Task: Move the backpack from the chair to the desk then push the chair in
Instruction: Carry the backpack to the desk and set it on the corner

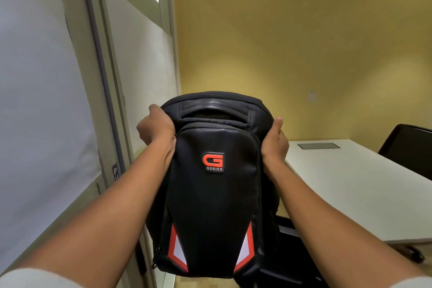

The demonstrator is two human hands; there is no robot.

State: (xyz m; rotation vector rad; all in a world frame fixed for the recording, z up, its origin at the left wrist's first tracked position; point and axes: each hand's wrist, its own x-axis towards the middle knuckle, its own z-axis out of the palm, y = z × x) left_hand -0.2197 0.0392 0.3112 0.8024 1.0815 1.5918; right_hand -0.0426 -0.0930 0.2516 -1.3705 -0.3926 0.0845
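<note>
Yellow-walled office, white table (350, 184) waiting bare on the right, and the backpack (212, 184) is up off the chair (287, 231), left hand (156, 128) and right hand (274, 145) fingers clamped on its sides — setting down and chair push remain.

Both bare forearms are reaching forward, away from the person. The left hand (157, 127) is curling its fingers closed at upper left, knuckles out. The right hand (275, 141) is pressing flat opposite, thumb pointing up.
</note>
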